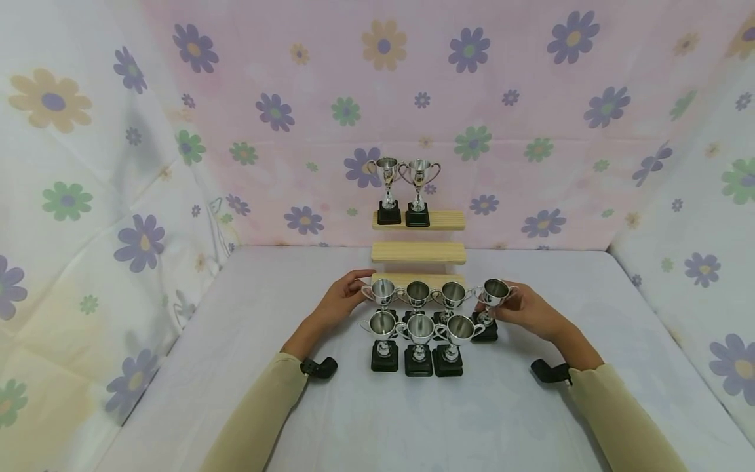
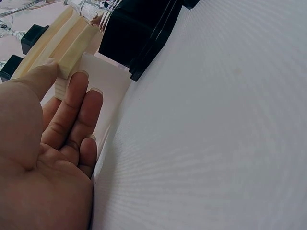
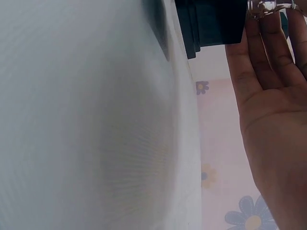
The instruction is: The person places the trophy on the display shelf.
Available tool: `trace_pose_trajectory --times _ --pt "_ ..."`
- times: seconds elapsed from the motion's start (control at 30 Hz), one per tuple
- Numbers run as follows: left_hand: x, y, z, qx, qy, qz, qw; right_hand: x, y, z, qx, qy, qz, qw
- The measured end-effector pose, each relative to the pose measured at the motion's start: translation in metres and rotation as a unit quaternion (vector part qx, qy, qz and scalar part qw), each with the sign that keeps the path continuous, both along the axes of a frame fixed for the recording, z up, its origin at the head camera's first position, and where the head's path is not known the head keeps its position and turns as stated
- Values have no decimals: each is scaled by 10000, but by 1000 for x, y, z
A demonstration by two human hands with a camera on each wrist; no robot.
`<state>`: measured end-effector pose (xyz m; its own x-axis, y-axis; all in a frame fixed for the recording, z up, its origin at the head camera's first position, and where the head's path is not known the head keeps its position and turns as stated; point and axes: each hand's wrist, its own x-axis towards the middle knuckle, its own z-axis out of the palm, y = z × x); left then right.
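My left hand (image 1: 342,299) pinches the left end of the lowest board of a small wooden tiered stand (image 2: 76,50), thumb on top and fingers below. At the right end of the back row, my right hand (image 1: 527,309) holds a silver trophy cup (image 1: 494,293) with a black base (image 3: 218,24). Its fingers (image 3: 276,45) reach behind the stem; whether the base touches the table cannot be told. Three more trophies, including the left one (image 1: 383,292), stand in that row, their bases partly hidden by the front row of three trophies (image 1: 419,331).
Two trophies (image 1: 418,177) stand on the stand's top board (image 1: 448,221), toward its left. The middle board (image 1: 419,252) carries nothing. A white cloth covers the table (image 1: 366,419). Flowered fabric (image 1: 307,151) hangs behind and at both sides.
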<state>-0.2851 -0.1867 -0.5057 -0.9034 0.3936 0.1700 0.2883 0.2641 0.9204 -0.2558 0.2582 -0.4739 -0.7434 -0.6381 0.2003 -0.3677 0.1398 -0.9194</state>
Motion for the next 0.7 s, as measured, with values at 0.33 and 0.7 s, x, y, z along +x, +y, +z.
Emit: trace_pose_trajectory --times 0.33,0.7 --pt "0 -1 -3 112 18 -58 9999 0 1 4 -51 -93 -158 9998" --pt "-1 0 -2 109 -96 -18 9999 -2 5 13 -133 100 -317 9994"
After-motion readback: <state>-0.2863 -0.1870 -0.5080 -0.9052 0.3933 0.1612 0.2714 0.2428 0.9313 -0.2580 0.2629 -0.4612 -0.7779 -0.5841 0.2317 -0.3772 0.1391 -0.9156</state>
